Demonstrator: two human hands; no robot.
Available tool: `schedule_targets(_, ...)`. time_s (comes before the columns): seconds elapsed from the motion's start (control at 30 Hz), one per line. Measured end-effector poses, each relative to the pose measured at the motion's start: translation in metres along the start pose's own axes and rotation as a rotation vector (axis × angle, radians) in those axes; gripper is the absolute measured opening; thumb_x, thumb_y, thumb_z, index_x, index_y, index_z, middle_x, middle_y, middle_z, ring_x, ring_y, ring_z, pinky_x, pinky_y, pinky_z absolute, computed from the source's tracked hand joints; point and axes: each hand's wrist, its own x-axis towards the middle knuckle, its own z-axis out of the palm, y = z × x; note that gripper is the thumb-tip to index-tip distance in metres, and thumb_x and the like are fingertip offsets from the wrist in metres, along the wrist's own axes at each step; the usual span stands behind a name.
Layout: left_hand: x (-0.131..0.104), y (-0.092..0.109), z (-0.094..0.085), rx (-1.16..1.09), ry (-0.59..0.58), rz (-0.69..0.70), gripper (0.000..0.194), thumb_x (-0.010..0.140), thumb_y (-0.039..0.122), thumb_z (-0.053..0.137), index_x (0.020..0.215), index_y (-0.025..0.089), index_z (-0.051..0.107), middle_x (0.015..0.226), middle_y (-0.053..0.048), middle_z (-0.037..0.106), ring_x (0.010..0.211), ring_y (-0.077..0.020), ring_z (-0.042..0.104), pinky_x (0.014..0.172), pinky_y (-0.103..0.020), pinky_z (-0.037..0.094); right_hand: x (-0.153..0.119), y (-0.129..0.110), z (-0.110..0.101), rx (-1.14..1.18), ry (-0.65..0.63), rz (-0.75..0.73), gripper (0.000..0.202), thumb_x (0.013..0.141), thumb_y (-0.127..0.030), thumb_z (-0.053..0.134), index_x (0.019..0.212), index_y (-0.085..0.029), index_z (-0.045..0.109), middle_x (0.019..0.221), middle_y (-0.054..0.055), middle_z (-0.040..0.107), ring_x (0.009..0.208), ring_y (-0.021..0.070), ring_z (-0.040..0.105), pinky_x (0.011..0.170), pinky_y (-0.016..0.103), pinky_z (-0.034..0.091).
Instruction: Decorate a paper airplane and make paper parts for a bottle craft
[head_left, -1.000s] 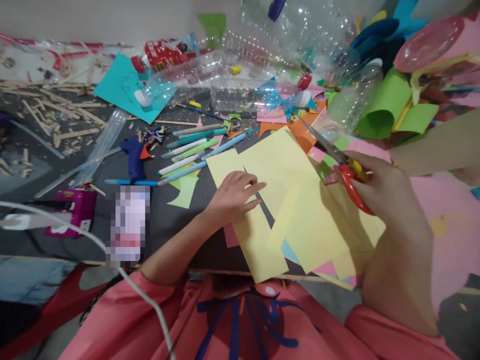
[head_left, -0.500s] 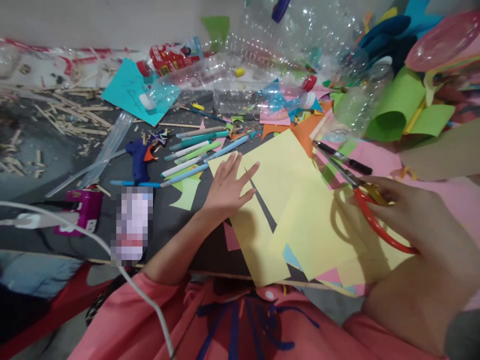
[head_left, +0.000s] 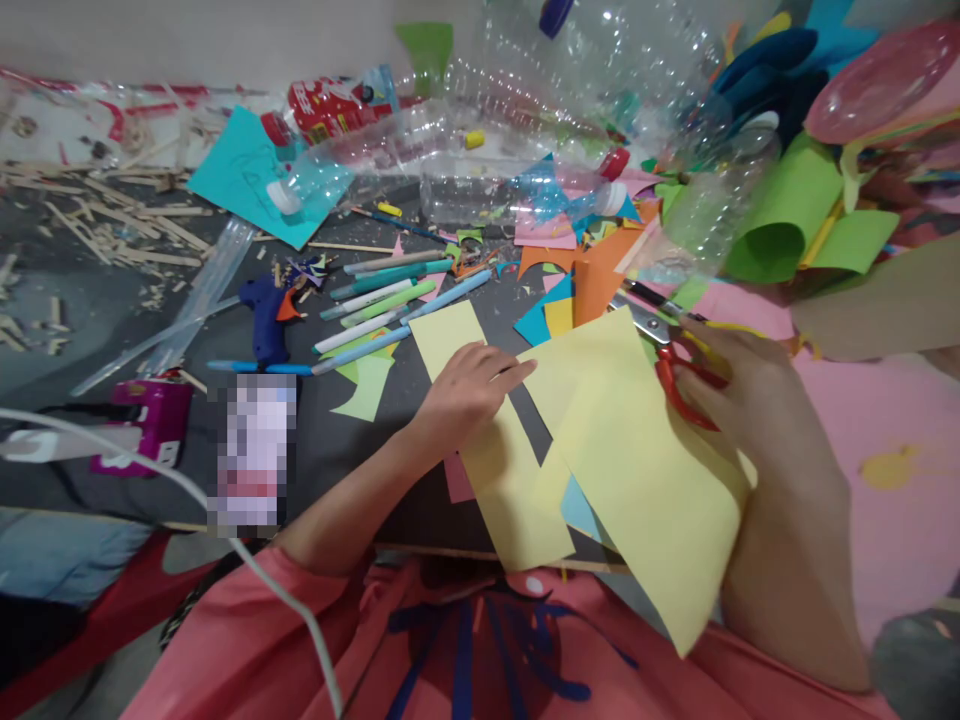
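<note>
At the near edge of a cluttered table (head_left: 345,455), a person in a pink shirt (head_left: 315,640) works over pale yellow paper. The large sheet (head_left: 637,440) overhangs the edge, a corner hanging down, beside the narrower strip (head_left: 502,470). The left hand (head_left: 465,390) lies on the strip, fingers curled and one digit reaching the sheet's corner; whether it pinches the paper, one cannot tell. The right hand (head_left: 750,390) grips red-handled scissors (head_left: 686,385), the blades at the sheet's upper edge and partly hidden. To the left sits a blue glue gun (head_left: 266,315), with markers (head_left: 397,310) beside it. Farther back lie wooden sticks (head_left: 157,225), teal paper (head_left: 240,170) and clear plastic bottles (head_left: 502,190).
</note>
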Motion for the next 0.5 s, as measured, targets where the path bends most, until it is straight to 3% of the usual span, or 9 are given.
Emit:
schedule_targets(0.1, 0.001, 0.001, -0.001, -0.04, 0.027, -0.04, 0.036, 0.095, 0.008, 0.039, 0.116, 0.015, 0.067, 0.092, -0.007, 0.074, 0.086, -0.019, 0.065, 0.081, -0.034, 0.052, -0.004, -0.012, 0.004, -0.028, 0.053, 0.042, 0.05, 0.087, -0.041, 0.047, 0.123, -0.014, 0.067, 0.114, 0.02, 0.07, 0.111, 0.0364, 0.062, 0.102, 0.054, 0.046)
schedule_targets(0.23, -0.001, 0.004, -0.001, -0.079, -0.037, -0.104, 0.025, 0.096, 0.024, 0.054, 0.114, 0.015, 0.068, 0.095, -0.01, 0.071, 0.092, -0.0227, 0.065, 0.081, -0.037, 0.053, -0.012, -0.03, 0.011, -0.03, 0.116, 0.065, 0.04, 0.088, -0.04, 0.048, 0.112, -0.017, 0.071, 0.117, 0.02, 0.066, 0.118, 0.0396, 0.056, 0.103, 0.059, 0.043)
schedule_targets(0.33, -0.003, 0.005, 0.001, -0.033, -0.036, -0.153, 0.03, 0.094, 0.03, 0.059, 0.121, 0.016, 0.065, 0.122, -0.017, 0.065, 0.114, -0.0286, 0.062, 0.095, -0.045, 0.051, -0.016, -0.035, 0.014, -0.045, 0.111, 0.01, 0.035, 0.089, -0.035, 0.048, 0.114, -0.021, 0.068, 0.118, 0.018, 0.065, 0.124, 0.0398, 0.052, 0.106, 0.061, 0.04)
schedule_targets(0.4, -0.003, 0.007, 0.002, -0.005, -0.016, -0.188, 0.037, 0.096, 0.032, 0.055, 0.13, 0.018, 0.06, 0.14, -0.02, 0.055, 0.131, -0.0326, 0.052, 0.108, -0.053, 0.043, -0.015, -0.031, 0.015, -0.027, 0.085, -0.007, 0.035, 0.089, -0.036, 0.05, 0.118, -0.026, 0.065, 0.115, 0.014, 0.065, 0.121, 0.0384, 0.054, 0.107, 0.062, 0.038)
schedule_targets(0.5, -0.003, 0.009, 0.001, -0.058, -0.03, -0.198, 0.041, 0.099, 0.033, 0.048, 0.138, 0.021, 0.053, 0.142, -0.018, 0.055, 0.137, -0.0302, 0.048, 0.115, -0.056, 0.036, -0.011, -0.021, 0.014, 0.036, 0.079, 0.046, 0.036, 0.089, -0.041, 0.054, 0.122, -0.029, 0.062, 0.121, 0.014, 0.061, 0.121, 0.0366, 0.055, 0.106, 0.06, 0.04)
